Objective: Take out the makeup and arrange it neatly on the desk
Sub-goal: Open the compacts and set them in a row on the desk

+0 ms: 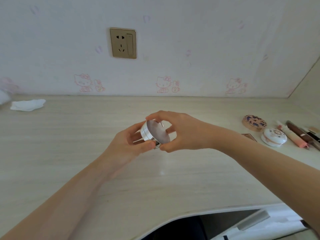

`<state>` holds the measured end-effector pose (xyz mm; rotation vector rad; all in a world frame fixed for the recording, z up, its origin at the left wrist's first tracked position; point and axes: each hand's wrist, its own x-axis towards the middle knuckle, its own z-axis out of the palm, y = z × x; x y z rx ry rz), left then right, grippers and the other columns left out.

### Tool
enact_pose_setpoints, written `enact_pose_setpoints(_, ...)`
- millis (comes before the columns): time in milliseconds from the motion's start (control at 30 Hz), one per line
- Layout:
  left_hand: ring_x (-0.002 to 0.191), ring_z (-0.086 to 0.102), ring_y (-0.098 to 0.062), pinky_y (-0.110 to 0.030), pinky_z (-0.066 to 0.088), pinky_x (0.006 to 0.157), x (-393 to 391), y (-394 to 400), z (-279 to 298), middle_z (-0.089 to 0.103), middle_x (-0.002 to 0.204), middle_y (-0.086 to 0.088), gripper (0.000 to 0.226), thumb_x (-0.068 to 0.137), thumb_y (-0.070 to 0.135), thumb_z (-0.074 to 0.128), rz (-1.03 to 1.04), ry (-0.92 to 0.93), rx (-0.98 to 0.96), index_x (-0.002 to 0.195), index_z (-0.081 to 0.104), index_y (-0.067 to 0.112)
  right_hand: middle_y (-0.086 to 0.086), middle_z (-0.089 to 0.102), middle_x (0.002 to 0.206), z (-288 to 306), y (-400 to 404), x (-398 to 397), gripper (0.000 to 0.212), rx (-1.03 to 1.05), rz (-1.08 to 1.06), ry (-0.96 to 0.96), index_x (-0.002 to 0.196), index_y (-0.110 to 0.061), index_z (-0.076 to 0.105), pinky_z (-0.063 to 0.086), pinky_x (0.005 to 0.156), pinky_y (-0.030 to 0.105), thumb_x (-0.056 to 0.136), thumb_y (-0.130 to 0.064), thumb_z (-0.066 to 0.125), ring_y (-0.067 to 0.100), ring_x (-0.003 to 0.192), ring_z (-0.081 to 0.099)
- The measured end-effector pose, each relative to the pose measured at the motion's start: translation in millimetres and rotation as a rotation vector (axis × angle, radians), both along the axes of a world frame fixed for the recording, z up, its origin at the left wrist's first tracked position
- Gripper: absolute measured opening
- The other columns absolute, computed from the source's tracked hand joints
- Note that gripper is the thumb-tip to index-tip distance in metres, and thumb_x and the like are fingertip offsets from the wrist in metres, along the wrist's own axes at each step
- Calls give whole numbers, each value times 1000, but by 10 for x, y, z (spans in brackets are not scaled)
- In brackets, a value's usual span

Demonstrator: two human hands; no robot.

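Observation:
A round silver compact [155, 133] with a mirror-like lid is held tilted above the middle of the pale wooden desk [69, 153]. My left hand [128, 144] grips its left and lower rim. My right hand [181, 132] pinches its top and bottom edges from the right. At the desk's right side lie a round compact with a dark floral lid [253, 122], a white round compact with pink decoration [274, 137], a pink tube [292, 137] and a brown tube [299, 131], side by side.
A crumpled white tissue [27, 104] lies at the back left of the desk. A gold wall socket [123, 43] sits on the cartoon-cat wallpaper. The desk's curved front edge runs along the bottom, with a drawer handle [253, 220] below at the right.

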<state>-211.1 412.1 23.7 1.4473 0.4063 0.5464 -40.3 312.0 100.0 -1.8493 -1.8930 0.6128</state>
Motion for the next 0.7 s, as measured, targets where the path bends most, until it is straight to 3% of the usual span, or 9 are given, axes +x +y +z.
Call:
enact_pose_setpoints(167,92,71,-19,-20,53,77,33,-16,6,74,102,-6,58,61,16,83,41,-7,73,116,67,28,-10,52,125,-36,4,-5,73,-28,9,-23,130,-37,41,51,93,38,69,-28,80,13,114,52)
enact_pose_setpoints(300,92,72,-23,-22,55,75,45,-35,-12,74,100,-8,56,60,8,85,38,-38,101,110,71,28,-8,54,124,-40,-3,-28,73,-30,4,-81,124,-41,40,53,85,40,65,-41,83,17,103,57)
enact_pose_setpoints(500,85,72,-21,-24,55,73,6,-38,-20,75,94,-7,52,59,16,85,37,-28,138,108,71,25,-9,57,123,-38,19,-39,71,-57,32,-33,126,-37,46,52,91,42,66,-39,83,19,113,55)
enact_pose_setpoints(700,82,72,-18,-22,55,71,7,-29,-39,75,91,-6,51,56,18,85,59,-23,182,102,71,32,-10,55,124,-53,45,-37,67,-82,86,-96,129,-35,45,50,92,41,71,-38,80,19,108,56)
